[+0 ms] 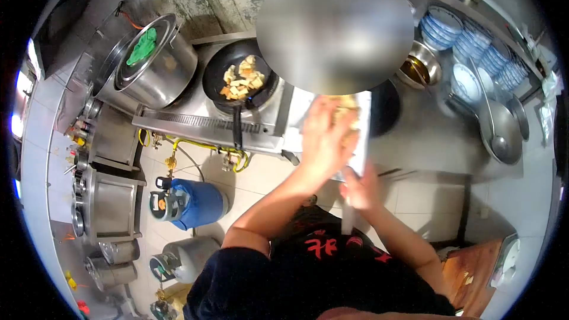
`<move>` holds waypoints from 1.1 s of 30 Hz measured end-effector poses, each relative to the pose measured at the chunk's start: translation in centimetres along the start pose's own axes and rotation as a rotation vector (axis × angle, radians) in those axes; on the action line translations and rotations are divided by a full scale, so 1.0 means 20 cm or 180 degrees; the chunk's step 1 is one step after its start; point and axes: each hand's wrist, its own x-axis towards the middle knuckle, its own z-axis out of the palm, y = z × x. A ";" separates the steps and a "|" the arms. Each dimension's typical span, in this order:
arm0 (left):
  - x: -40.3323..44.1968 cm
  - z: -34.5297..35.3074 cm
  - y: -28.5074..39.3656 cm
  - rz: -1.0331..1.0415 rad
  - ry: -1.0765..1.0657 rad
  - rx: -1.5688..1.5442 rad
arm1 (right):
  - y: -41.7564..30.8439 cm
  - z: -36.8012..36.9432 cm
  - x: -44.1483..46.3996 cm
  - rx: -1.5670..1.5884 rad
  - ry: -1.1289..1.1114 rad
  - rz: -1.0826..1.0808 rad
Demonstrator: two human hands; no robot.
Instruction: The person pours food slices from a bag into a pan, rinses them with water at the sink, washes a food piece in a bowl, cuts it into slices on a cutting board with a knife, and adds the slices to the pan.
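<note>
My left hand (327, 133) lies over pale yellow food pieces (345, 111) on a flat white tray or board (362, 136). Its fingers are apart, and some pieces show between them. Closed on the near end of this white board is my right hand (360, 191), its thumb on top. A pale strip (348, 220) extends below the right hand; I cannot tell what it is. A blurred grey oval hides the far end of the board. Left of my hands, a black frying pan (216, 74) with cut golden pieces (243, 80) sits on the stove.
Large steel pots (163, 68) stand at the stove's left. A dark wok (385, 106) is right of the board. Farther right are a steel bowl of brown liquid (435, 62), stacked bowls (441, 26) and a ladle (499, 141). Gas cylinders (198, 201) stand on the floor.
</note>
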 end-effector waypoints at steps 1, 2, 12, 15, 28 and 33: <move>0.00 -0.10 -0.20 -0.0208 0.0107 0.0164 | 0.05 0.15 0.14 -0.0199 -0.0359 -0.0030; -0.01 -0.19 -0.53 -0.0452 0.0246 0.0302 | 0.16 0.38 0.37 -0.0453 -0.0720 -0.0050; 0.18 -0.34 -2.01 -0.0919 0.0151 0.1104 | 0.01 1.33 1.29 -0.0776 -0.0583 0.0971; 0.16 -0.45 -2.11 -0.1442 0.0875 0.0348 | 0.20 1.13 1.42 -0.1625 -0.0502 0.0326; -0.16 -0.50 -0.83 -0.1094 0.0887 -0.1622 | 0.13 -0.04 -0.15 -0.0921 -0.0290 0.0279; -0.38 0.11 -0.34 -0.0250 -0.0556 -0.2704 | 0.39 -0.52 -0.84 -0.0041 0.1139 -0.0283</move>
